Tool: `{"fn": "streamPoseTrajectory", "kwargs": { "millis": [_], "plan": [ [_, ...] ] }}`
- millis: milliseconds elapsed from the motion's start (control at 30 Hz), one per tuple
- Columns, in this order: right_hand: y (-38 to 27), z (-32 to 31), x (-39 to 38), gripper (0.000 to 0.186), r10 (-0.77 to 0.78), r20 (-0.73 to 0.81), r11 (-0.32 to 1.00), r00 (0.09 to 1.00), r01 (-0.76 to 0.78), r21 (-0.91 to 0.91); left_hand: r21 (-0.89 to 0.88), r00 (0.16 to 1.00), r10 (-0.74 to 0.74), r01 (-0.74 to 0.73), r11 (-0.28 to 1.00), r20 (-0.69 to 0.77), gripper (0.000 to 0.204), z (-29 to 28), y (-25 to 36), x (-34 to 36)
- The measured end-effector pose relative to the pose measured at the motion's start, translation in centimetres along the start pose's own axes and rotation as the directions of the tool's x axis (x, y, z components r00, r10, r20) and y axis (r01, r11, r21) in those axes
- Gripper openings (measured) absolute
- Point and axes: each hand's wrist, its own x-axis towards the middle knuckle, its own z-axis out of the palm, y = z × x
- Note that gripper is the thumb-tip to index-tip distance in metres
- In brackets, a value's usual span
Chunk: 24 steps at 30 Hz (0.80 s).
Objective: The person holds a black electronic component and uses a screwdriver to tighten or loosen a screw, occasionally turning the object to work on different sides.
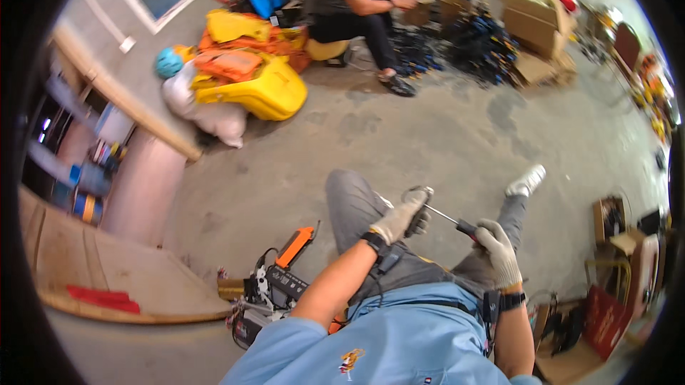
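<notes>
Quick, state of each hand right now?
Left hand: closed on a small part, too unclear to identify.
Right hand: closed, holding a screwdriver by its handle.

Screwdriver between gloved hands

- A white sack is partly covered by a yellow shell.
- Dark parts are heaped on the floor beside a cardboard box.
</notes>
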Motion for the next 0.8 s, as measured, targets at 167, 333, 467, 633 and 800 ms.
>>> {"fn": "streamPoseTrajectory", "kwargs": {
  "millis": [167, 333, 467, 633, 800],
  "plan": [
    [0.3, 0.1, -0.3, 0.04, 0.003, -0.013, 0.999, 1.0, -0.002, 0.049, 0.215, 0.995, -0.073, 0.087, 0.973, -0.074, 0.061, 0.6, 0.1, 0.2],
    [2.1, -0.9, 1.5, 0.038, 0.005, 0.022, 1.0, 1.0, -0.004, -0.021, 0.253, 0.999, -0.009, 0.018, 0.967, -0.039, 0.068, -0.4, -0.7, 0.1],
    [2.1, -0.9, 1.2, 0.033, -0.07, -0.071, 0.997, 0.995, 0.072, 0.025, 0.298, 0.999, 0.033, -0.029, 0.954, -0.006, 0.066, -0.2, -1.0, 0.5],
    [3.1, -1.6, 1.5, 0.034, -0.088, 0.029, 0.972, 0.996, 0.079, 0.221, 0.263, 1.0, -0.011, 0.012, 0.965, -0.004, 0.06, 0.0, -0.9, 0.2],
    [2.2, -1.5, 1.2, 0.038, 0.153, -0.029, 0.973, 0.988, -0.145, 0.177, 0.207, 1.0, 0.009, -0.007, 0.978, -0.009, 0.052, -0.2, -1.3, 0.8]
  ]
}}
